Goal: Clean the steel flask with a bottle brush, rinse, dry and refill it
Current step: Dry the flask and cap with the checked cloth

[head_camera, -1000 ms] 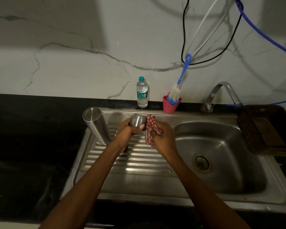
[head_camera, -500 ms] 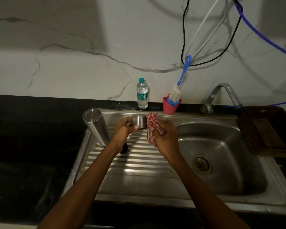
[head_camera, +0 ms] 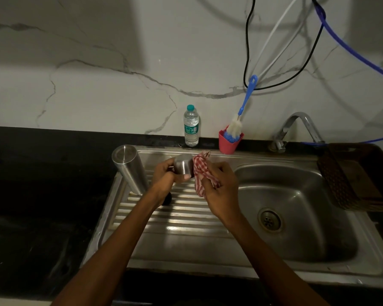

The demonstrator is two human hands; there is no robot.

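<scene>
Over the last second the left hand point(head_camera: 164, 175) had turned the small round steel flask cap point(head_camera: 182, 167) a bit while gripping it, and the right hand point(head_camera: 219, 184) kept the red-and-white checked cloth point(head_camera: 202, 175) pinched against its side, so drying was underway, I'd guess. The tall steel flask body point(head_camera: 129, 168) stood upside down on the ribbed steel drainboard point(head_camera: 186, 217), left of the hands. The label on the clear plastic water bottle point(head_camera: 191, 127) was too small to read.

Dim light falls on a veined white marble wall point(head_camera: 97, 62) above a black countertop point(head_camera: 42, 195).
</scene>
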